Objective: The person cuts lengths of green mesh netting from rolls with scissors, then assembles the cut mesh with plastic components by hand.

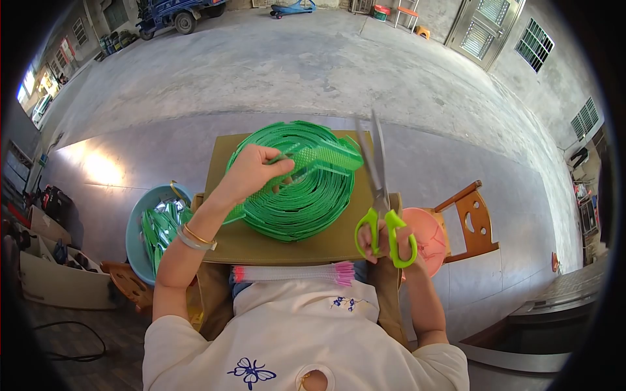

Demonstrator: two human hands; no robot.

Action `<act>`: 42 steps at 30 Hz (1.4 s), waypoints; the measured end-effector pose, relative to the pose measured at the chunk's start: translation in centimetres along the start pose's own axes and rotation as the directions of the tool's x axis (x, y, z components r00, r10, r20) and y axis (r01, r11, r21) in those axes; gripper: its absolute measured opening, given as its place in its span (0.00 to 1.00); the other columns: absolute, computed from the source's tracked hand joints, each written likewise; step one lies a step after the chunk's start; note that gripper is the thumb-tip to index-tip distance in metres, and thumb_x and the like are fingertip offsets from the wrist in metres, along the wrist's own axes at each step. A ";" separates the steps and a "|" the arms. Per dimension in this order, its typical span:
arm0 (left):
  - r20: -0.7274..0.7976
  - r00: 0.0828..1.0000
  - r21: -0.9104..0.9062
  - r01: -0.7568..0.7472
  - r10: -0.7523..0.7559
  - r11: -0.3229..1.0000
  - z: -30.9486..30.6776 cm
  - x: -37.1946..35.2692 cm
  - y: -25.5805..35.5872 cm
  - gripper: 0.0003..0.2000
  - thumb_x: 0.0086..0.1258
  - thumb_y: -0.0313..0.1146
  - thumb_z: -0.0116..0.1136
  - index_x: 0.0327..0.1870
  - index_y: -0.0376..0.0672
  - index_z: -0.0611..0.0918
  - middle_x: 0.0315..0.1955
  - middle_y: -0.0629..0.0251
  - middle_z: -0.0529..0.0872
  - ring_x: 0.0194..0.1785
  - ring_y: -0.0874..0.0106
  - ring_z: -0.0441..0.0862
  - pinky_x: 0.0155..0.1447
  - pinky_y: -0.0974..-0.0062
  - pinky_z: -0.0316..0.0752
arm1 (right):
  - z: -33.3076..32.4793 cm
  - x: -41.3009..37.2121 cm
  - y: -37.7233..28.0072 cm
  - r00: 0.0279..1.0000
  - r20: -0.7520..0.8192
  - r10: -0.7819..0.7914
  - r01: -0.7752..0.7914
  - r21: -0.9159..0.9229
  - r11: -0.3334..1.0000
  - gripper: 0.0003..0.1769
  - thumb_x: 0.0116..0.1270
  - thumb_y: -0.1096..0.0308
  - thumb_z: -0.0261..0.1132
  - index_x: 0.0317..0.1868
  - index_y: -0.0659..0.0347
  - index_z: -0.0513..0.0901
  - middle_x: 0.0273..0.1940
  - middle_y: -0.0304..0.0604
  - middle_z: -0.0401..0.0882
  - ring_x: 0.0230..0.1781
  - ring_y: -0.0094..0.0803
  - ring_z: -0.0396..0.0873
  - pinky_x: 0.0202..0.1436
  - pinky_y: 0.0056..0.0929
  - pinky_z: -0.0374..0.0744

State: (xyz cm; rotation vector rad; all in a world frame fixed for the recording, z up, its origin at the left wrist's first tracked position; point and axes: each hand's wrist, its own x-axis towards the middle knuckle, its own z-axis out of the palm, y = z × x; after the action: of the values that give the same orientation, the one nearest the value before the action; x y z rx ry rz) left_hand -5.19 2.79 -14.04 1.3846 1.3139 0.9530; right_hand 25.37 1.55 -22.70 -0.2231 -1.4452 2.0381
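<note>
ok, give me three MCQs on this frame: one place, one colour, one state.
1. Where is the blue basin?
A) at the person's left
B) on the chair
C) on the person's lap

2. What colour are the handles of the scissors?
A) orange
B) green
C) black

3. What is the left hand doing?
A) lying flat and empty
B) holding a cup
C) gripping a strip off the coil

Answers:
1 A: it sits on the floor left of the board.
2 B: bright green loops sit around the fingers of the right hand.
3 C: its fingers are closed on the green strip above the coil.
</note>
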 end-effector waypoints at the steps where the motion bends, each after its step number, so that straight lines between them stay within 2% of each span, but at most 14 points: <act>1: -0.035 0.999 -0.037 0.008 -0.009 0.999 -0.5 0.5 -0.3 0.09 0.65 0.33 0.57 0.32 0.34 0.81 0.22 0.66 0.82 0.20 0.81 0.75 0.23 0.84 0.68 | 1.0 -0.2 -0.6 0.996 0.007 0.094 -0.094 -0.064 0.994 0.42 0.53 0.23 0.45 0.33 0.61 0.69 0.27 0.37 0.68 0.21 0.20 0.69 0.18 0.18 0.67; 3: -0.102 0.994 -0.111 0.021 -0.032 0.994 -1.1 1.2 -0.7 0.09 0.65 0.33 0.57 0.33 0.35 0.82 0.23 0.65 0.82 0.20 0.80 0.74 0.23 0.84 0.68 | 2.7 -0.6 -1.7 0.960 0.001 0.280 -0.275 -0.191 0.942 0.46 0.48 0.20 0.43 0.35 0.61 0.69 0.28 0.37 0.69 0.21 0.20 0.70 0.19 0.19 0.69; 6: -0.148 0.988 -0.185 0.021 -0.050 0.982 -0.8 0.9 -1.0 0.09 0.65 0.33 0.58 0.33 0.35 0.82 0.23 0.65 0.82 0.20 0.80 0.75 0.23 0.84 0.68 | 1.9 -1.0 0.2 0.908 -0.009 0.419 -0.411 -0.221 0.885 0.48 0.46 0.19 0.41 0.36 0.63 0.69 0.28 0.38 0.70 0.21 0.20 0.71 0.20 0.19 0.70; 7: -0.134 0.989 -0.190 0.037 -0.063 0.981 -0.7 0.7 -0.9 0.09 0.65 0.33 0.57 0.34 0.35 0.82 0.23 0.65 0.82 0.20 0.80 0.75 0.23 0.84 0.69 | 2.8 -0.6 -0.5 0.891 -0.059 0.451 -0.450 -0.259 0.855 0.48 0.46 0.17 0.40 0.34 0.61 0.69 0.27 0.38 0.68 0.23 0.21 0.69 0.24 0.19 0.68; 9: -0.102 0.991 -0.201 0.069 -0.091 0.977 -0.4 0.0 -0.7 0.09 0.65 0.33 0.57 0.34 0.34 0.82 0.24 0.65 0.83 0.20 0.80 0.75 0.23 0.84 0.69 | 3.1 0.0 -0.4 0.907 -0.051 0.417 -0.414 -0.279 0.867 0.48 0.46 0.18 0.40 0.35 0.62 0.70 0.26 0.37 0.69 0.23 0.21 0.70 0.24 0.19 0.69; 13: -0.089 0.996 -0.173 -0.008 -0.008 0.985 1.1 -1.1 -1.6 0.09 0.66 0.32 0.57 0.33 0.33 0.82 0.24 0.64 0.83 0.22 0.81 0.76 0.25 0.83 0.72 | 3.8 1.5 0.2 0.941 -0.103 0.323 -0.339 -0.300 0.892 0.47 0.49 0.20 0.40 0.36 0.63 0.70 0.26 0.38 0.70 0.21 0.21 0.71 0.21 0.19 0.71; 18: -0.104 0.994 -0.193 0.007 -0.028 0.981 1.9 -2.4 -1.5 0.09 0.65 0.32 0.57 0.34 0.33 0.82 0.23 0.65 0.83 0.23 0.82 0.76 0.25 0.83 0.72 | 4.5 2.5 -0.1 0.939 -0.109 0.326 -0.344 -0.329 0.879 0.46 0.49 0.20 0.41 0.34 0.62 0.70 0.25 0.37 0.68 0.21 0.21 0.71 0.21 0.20 0.70; 21: -0.106 0.993 -0.146 0.039 -0.055 0.988 2.0 -2.7 -1.4 0.08 0.65 0.31 0.57 0.33 0.33 0.82 0.22 0.65 0.83 0.22 0.82 0.75 0.25 0.83 0.72 | 4.4 2.5 0.0 0.936 -0.116 0.333 -0.352 -0.337 0.873 0.46 0.48 0.19 0.41 0.33 0.62 0.70 0.25 0.37 0.68 0.21 0.21 0.71 0.21 0.20 0.70; 31: -0.107 0.994 -0.144 0.009 -0.025 0.990 2.3 -2.7 -1.6 0.09 0.65 0.31 0.57 0.34 0.33 0.82 0.23 0.63 0.83 0.23 0.81 0.76 0.25 0.83 0.72 | 4.3 2.5 0.1 0.933 -0.108 0.344 -0.360 -0.336 0.870 0.46 0.50 0.20 0.42 0.34 0.63 0.71 0.25 0.37 0.69 0.21 0.21 0.71 0.22 0.20 0.70; 42: -0.098 0.995 -0.171 -0.006 -0.011 0.985 2.3 -2.7 -1.9 0.09 0.65 0.31 0.57 0.34 0.32 0.82 0.24 0.63 0.83 0.23 0.81 0.76 0.25 0.83 0.72 | 3.4 2.3 1.2 0.939 -0.113 0.324 -0.343 -0.304 0.889 0.43 0.52 0.22 0.44 0.29 0.63 0.70 0.19 0.36 0.67 0.16 0.20 0.70 0.17 0.18 0.69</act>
State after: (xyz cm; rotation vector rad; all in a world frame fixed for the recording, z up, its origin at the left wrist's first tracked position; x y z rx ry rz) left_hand -3.71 -0.31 -16.17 1.2177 1.2744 1.1184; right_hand 21.52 -0.12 -21.95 -0.7073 -1.7962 2.0220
